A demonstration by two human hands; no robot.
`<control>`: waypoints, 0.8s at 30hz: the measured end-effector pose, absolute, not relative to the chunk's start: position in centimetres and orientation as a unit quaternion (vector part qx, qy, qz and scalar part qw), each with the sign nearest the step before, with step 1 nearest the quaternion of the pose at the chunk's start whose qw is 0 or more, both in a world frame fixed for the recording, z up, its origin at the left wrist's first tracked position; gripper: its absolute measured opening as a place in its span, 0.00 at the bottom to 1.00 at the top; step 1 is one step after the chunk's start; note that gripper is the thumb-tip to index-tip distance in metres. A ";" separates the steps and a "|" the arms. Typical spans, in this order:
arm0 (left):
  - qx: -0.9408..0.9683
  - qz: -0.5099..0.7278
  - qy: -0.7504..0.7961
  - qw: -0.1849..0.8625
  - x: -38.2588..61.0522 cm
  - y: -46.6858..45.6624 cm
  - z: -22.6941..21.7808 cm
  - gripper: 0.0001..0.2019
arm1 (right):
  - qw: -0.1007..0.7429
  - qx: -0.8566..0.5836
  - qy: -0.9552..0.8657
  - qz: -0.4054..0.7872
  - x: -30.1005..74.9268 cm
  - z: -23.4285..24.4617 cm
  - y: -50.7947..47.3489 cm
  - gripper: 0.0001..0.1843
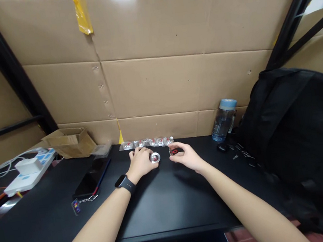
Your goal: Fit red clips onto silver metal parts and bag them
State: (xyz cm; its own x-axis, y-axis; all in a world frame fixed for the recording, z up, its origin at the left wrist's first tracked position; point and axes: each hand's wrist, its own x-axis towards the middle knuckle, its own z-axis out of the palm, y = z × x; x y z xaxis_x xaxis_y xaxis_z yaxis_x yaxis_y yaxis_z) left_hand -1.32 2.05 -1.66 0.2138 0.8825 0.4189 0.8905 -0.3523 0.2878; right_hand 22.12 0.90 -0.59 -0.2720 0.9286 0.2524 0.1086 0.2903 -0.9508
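My left hand (pixel 140 163), with a dark watch on its wrist, is closed on a small round silver disc (pixel 155 158) with a red spot at its centre. To its right, my right hand (pixel 186 156) pinches a small dark piece with a red loop (pixel 174 151) between thumb and fingers; its exact kind is too small to make out. The two held things are apart, just above the black table (pixel 167 204). Behind my hands lies a row of clear packets (pixel 160 141), with several similar silver and red round pieces inside.
On the left are a phone (pixel 90 179), a pen, a keyring charm (pixel 76 206), a cardboard box (pixel 73 143) and a power strip (pixel 30 173). A water bottle (pixel 222 122), keys and a black backpack (pixel 303 125) stand on the right. A cardboard wall (pixel 156 81) closes the back.
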 end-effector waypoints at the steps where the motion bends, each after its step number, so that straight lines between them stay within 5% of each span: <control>1: -0.782 -0.272 -0.561 0.010 -1.2 1.9 -1.5 0.16 | 0.453 -0.398 -0.669 0.434 22.1 -0.7 1.0 0.27; 24: -0.802 -0.396 -0.442 0.065 1.0 -0.9 0.4 0.22 | 0.467 -0.383 -0.628 0.491 21.1 -0.2 0.2 0.30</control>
